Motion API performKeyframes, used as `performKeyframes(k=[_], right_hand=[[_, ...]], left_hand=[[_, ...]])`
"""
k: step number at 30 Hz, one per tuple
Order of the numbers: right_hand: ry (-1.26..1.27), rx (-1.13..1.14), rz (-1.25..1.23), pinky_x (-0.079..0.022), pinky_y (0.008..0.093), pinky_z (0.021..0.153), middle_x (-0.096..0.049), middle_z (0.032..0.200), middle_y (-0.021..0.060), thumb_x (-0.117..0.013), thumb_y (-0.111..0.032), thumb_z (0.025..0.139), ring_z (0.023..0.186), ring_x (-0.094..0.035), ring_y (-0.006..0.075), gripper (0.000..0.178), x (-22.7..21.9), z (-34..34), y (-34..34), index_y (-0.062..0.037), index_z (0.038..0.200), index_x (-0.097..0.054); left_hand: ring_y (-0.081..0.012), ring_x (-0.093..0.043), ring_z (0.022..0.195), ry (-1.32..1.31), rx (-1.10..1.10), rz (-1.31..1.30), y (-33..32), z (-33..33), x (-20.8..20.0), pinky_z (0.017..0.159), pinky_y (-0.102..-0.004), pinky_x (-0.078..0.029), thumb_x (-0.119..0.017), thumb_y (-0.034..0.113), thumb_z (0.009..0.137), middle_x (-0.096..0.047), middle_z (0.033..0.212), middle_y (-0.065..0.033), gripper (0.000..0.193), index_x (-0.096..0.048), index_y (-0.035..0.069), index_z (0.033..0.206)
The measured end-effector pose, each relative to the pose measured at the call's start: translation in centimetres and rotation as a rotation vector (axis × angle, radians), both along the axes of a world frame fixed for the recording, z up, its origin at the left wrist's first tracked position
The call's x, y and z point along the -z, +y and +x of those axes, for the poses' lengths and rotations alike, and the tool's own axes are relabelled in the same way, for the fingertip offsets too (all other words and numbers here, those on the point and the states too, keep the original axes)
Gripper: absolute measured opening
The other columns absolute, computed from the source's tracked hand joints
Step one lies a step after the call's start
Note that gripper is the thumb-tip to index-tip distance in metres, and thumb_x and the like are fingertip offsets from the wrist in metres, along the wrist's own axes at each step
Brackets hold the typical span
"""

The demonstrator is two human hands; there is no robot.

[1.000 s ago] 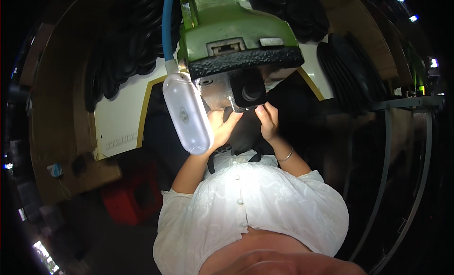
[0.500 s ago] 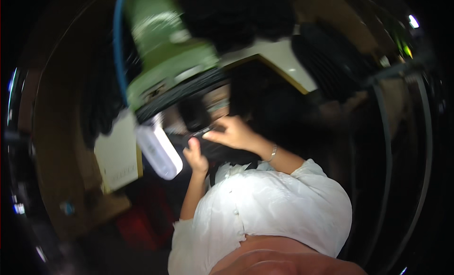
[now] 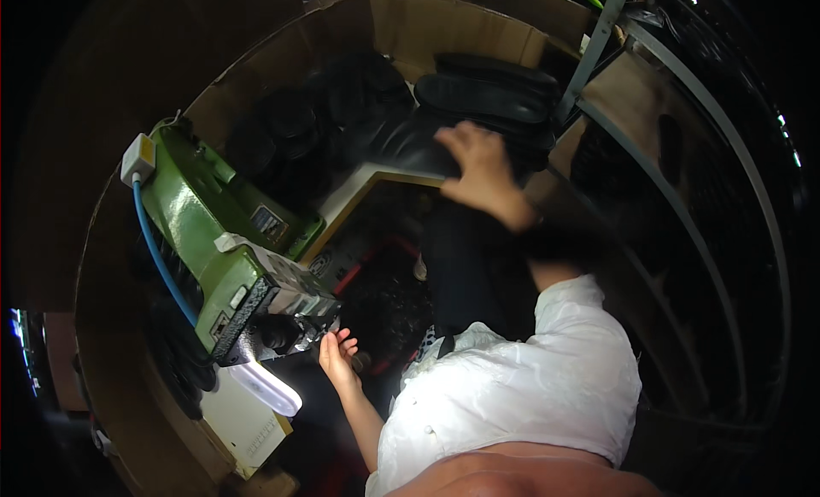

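My right hand [image 3: 485, 176] reaches out with its fingers spread, just in front of a pile of black shoe-sole-shaped pieces [image 3: 483, 99] on the far side of the worktop. Nothing shows in it. Below the head of a green sewing machine [image 3: 192, 228] is my left hand [image 3: 342, 360], palm turned up and fingers loosely bent and apart. Its fingertips are beside the dark needle area, and no held thing is visible there. A lit white lamp [image 3: 266, 390] hangs from the machine head. The black pieces' exact kind is hard to make out in the shade.
A blue cable [image 3: 154, 245] runs down the machine's left side. Cardboard walls [image 3: 465, 23] enclose the worktop [image 3: 248, 424]. More dark pieces [image 3: 290, 121] are heaped behind the machine. To the right stands a metal rack [image 3: 717, 78]. A red-edged container [image 3: 363, 266] sits below.
My hands, together under the machine head before, are apart now. The right has swung away toward the black pile; the left stays near the needle area. The view has turned.
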State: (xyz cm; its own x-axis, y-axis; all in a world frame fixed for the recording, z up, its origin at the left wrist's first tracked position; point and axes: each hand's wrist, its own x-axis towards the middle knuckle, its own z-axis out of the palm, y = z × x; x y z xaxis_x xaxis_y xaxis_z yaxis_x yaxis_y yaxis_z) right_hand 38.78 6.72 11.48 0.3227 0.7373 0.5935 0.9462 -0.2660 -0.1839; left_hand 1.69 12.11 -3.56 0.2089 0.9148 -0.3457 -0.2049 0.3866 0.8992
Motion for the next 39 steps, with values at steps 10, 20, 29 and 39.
performKeyframes(k=[10,20,29,39], right_hand=[[-0.115,-0.005,0.288,-0.035,0.0475,0.094,-0.054,0.112,0.0112,-0.065,-0.016,0.073,0.107,-0.05,0.0288,0.021,-2.2,6.1,2.3,-0.0096,0.093,-0.062],[0.194,-0.58,-0.182,-0.046,0.0371,0.084,-0.056,0.109,0.0145,-0.062,-0.017,0.076,0.1,-0.054,0.0283,0.017,9.1,-5.9,-0.8,-0.0033,0.087,-0.063],[0.228,-0.573,-0.215,-0.047,0.036,0.078,-0.057,0.101,0.0106,-0.06,-0.016,0.076,0.092,-0.056,0.0271,0.017,8.9,-6.3,0.4,-0.0036,0.086,-0.063],[0.257,-0.598,-0.258,-0.049,0.0393,0.07,-0.057,0.088,0.0108,-0.058,-0.018,0.074,0.084,-0.057,0.0295,0.016,11.8,-5.4,0.0,-0.0055,0.083,-0.06]], left_hand=[[-0.026,-0.054,0.099,1.061,-0.51,0.841,8.1,-9.9,3.5,0.085,-0.0368,-0.042,-0.061,0.018,0.081,-0.056,0.109,-0.0141,0.039,-0.051,0.003,0.115],[-0.0368,-0.04,0.119,1.44,-0.534,0.301,22.0,-18.6,-2.8,0.099,-0.0463,-0.03,-0.058,0.066,0.066,-0.04,0.13,-0.0229,0.072,-0.057,0.016,0.117],[-0.0361,-0.044,0.114,1.483,-0.494,0.336,21.6,-19.3,-3.1,0.096,-0.0428,-0.034,-0.07,0.057,0.061,-0.05,0.117,-0.0236,0.067,-0.063,0.001,0.097],[-0.0334,-0.055,0.096,1.022,-0.751,0.779,15.6,-21.0,2.0,0.083,-0.0369,-0.045,-0.06,0.015,0.076,-0.055,0.105,-0.0186,0.038,-0.047,0.003,0.11]])
